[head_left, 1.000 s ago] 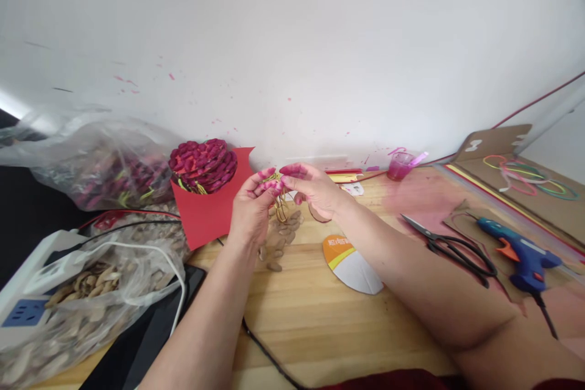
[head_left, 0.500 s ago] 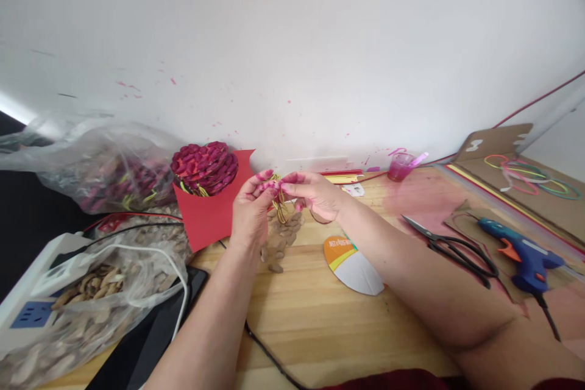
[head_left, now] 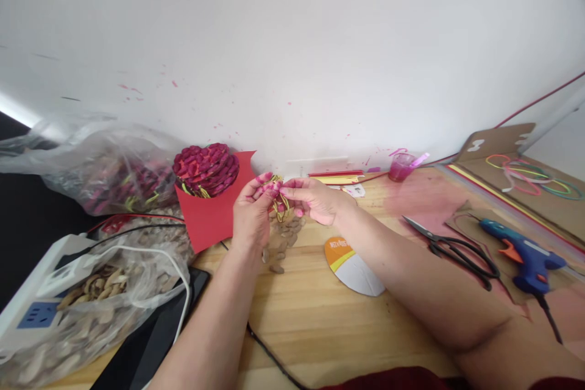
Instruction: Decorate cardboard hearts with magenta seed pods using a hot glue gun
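My left hand [head_left: 254,210] and my right hand [head_left: 316,200] meet over the middle of the table, fingers stained pink. Pinched in my left hand is a small bundle of yellow-green cord [head_left: 282,212] whose loops hang down. The thumb and finger of my right hand close on the same cord, close to the left fingertips. Below the hands lie several loose brown shells [head_left: 286,236], partly hidden. To the left, a stack of pieces covered in magenta-dyed shells [head_left: 205,170] rests on red paper [head_left: 205,219]. An orange and white cardboard disc [head_left: 354,265] lies by my right forearm.
Scissors [head_left: 452,251] and a blue glue gun [head_left: 521,253] lie at the right, near a cup of pink liquid [head_left: 401,167]. A cardboard box [head_left: 491,164] holds coloured cords. Plastic bags [head_left: 109,158], a power strip [head_left: 34,311] and cables crowd the left side.
My right fingers have shifted slightly at the cord, and its loops hang a little differently. My left hand keeps its grip. The whole view has moved slightly.
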Tool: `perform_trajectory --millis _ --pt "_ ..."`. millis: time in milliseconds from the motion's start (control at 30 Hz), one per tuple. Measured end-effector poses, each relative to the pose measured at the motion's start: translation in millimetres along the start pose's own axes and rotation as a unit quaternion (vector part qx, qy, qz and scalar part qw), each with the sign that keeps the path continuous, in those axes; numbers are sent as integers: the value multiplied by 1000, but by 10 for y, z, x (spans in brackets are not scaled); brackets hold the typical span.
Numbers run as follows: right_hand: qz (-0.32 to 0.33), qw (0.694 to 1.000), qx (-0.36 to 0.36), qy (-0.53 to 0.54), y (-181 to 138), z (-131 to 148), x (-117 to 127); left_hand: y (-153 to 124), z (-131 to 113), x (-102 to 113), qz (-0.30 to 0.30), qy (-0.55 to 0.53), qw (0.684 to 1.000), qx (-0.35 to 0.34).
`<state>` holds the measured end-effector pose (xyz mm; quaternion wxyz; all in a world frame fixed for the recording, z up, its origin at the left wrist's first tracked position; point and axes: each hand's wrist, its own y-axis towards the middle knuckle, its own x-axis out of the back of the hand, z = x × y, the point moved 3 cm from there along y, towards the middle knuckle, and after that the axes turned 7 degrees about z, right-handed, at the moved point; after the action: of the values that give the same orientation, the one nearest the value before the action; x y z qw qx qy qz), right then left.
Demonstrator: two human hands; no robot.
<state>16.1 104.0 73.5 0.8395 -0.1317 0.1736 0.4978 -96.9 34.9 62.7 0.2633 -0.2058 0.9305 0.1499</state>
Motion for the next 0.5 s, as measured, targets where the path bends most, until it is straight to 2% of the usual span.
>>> perform_trajectory --millis 333,500 --pt "-12 1000 16 -21 21 -9 74 32 20 29 11 11 1000 -4" --pt "-52 997 27 -47 27 -10 91 34 -12 39 3 38 999 1"
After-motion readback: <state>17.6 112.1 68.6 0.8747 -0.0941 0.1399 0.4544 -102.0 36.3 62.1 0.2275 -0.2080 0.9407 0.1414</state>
